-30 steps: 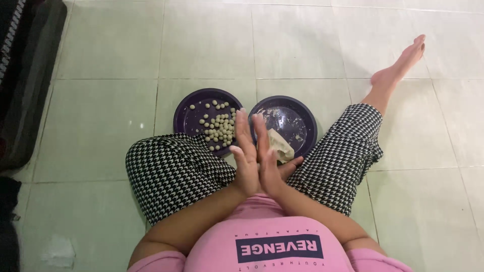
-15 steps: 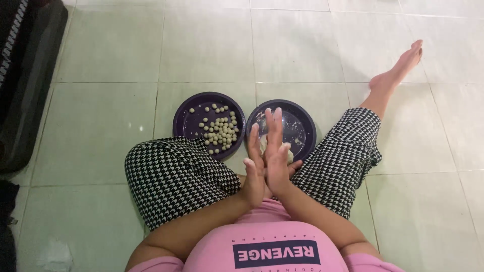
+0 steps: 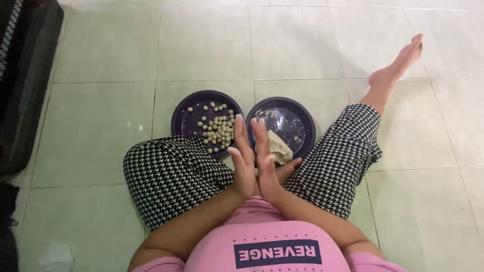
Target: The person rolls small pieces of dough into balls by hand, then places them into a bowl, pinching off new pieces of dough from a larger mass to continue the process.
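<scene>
A person sat on a pale green tiled floor (image 3: 101, 141), legs in black-and-white houndstooth trousers (image 3: 171, 176) spread to either side, and pressed the left hand (image 3: 243, 161) flat against the right hand (image 3: 266, 163), palms together and fingers pointing away from the body. Whatever lay between the palms was hidden; by the look of the surroundings it was probably a small pinch of dough. Just beyond the fingertips stood two dark purple plates, touching or nearly so. The right plate (image 3: 302, 118) held a pale lump of dough (image 3: 277, 146) near its closer edge, partly behind the right hand, with floury smears across the rest. The left plate (image 3: 184, 108) carried a loose cluster of small dough balls (image 3: 219, 128), pale and round. The dough appeared soft, light and slightly tacky, likely to dent under firm pressure, so a bit would best be pinched off the lump's edge with the fingertips and kept between lightly pressed palms. The finished balls looked easily squashed. Farther off, the person's bare foot (image 3: 398, 60) stretched across the tiles.
</scene>
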